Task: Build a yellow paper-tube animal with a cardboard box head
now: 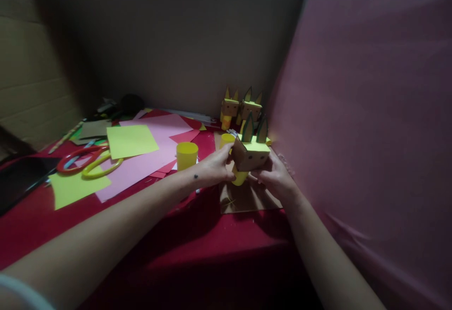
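A cardboard animal figure [252, 157] is between my hands. It has a box-shaped head with a yellow top, two dark-edged pointed ears, two dark dots on its front and a yellow tube [240, 177] under it. My left hand [221, 165] closes on its left side, and my right hand [277, 178] closes on its right side. Below it lies a flat brown cardboard sheet [240, 201]. Left of my left hand stands a yellow paper cylinder [187, 155], and another yellow cylinder [226, 139] is partly hidden behind that hand.
Two similar cardboard figures [230, 107] [251, 110] stand by the back wall. Pink paper [151, 168], yellow sheets [132, 141], red-and-yellow-handled scissors [65, 163], a pencil [67, 136] and a dark flat object [24, 183] lie left on the red cloth [197, 234]. A pink wall [370, 112] rises right.
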### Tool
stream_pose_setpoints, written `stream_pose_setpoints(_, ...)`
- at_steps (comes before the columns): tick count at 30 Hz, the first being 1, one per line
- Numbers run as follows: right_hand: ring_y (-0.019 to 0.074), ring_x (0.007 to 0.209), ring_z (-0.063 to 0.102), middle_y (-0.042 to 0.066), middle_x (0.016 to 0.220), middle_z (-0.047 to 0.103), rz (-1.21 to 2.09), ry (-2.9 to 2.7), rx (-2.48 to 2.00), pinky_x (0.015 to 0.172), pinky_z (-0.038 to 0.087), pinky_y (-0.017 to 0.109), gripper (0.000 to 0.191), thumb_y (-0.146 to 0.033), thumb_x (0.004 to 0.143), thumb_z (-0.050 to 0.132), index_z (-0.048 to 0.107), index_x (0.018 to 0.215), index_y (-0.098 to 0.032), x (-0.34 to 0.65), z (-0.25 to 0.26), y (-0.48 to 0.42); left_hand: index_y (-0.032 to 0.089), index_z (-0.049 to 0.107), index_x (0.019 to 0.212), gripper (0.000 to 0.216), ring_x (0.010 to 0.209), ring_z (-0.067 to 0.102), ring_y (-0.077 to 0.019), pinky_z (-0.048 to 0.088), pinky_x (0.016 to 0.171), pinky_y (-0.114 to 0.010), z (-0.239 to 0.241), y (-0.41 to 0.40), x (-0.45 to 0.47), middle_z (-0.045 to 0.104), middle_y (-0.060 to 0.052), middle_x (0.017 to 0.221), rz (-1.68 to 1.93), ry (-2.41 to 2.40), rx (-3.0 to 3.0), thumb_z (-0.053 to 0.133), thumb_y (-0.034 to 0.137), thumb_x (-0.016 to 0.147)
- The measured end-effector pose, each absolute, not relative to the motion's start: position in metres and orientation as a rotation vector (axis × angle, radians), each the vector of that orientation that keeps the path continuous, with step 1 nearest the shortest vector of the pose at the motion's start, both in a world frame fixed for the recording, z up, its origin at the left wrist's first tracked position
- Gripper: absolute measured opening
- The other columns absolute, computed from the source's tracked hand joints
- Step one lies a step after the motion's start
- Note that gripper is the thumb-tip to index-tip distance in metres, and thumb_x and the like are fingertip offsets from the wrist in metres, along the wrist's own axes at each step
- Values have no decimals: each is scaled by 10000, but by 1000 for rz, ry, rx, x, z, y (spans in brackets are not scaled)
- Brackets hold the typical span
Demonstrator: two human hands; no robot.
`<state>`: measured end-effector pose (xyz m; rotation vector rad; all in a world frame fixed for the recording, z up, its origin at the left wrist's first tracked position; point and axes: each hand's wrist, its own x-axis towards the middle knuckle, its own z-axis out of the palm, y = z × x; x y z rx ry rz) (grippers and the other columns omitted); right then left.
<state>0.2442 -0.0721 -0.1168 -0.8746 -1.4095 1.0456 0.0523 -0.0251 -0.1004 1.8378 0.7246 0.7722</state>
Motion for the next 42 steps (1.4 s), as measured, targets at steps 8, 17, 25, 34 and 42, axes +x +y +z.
stream_pose_setpoints(8,235,991,621,39,1065,646,1068,-1361,-876,823,551,363,521,-138,613,757,565,1081,-263,239,-115,-78,117,497,1209,621,944,617,-262,487,710,-334,-91,-30,51,634,-86,984,779,820,1870,588,65,596)
stream_pose_setpoints(17,259,1007,615,60,1080,619,977,-1451,-913,789,564,380,584,-140,596,615,555,1162,-270,243,-118,-79,158,521,1248,700,857,626,-236,491,677,-328,-96,-23,49,667,-75,954,805,914,1886,546,50,556)
stream_pose_setpoints(25,298,1285,512,92,1329,578,963,-1420,-860,967,516,401,676,-109,586,590,536,1245,-249,241,-119,-81,159,505,1249,672,849,608,-254,493,711,-373,-102,-23,48,623,-74,921,790,1004,1936,532,62,585)
stream_pose_setpoints(34,287,1337,481,131,1508,416,819,-1385,-898,1126,384,470,1043,-273,679,795,190,1528,-314,241,-132,-79,100,449,1306,664,776,614,-257,496,710,-392,-107,-32,54,628,-108,909,794,1115,2040,535,84,648)
stream_pose_setpoints(42,379,1343,457,192,1533,364,445,-1288,-1192,1072,415,583,1280,-470,561,882,113,1561,-258,209,-130,-91,120,501,1284,534,868,653,-240,509,805,-391,-68,-51,29,670,-123,988,1128,1139,2348,451,55,757)
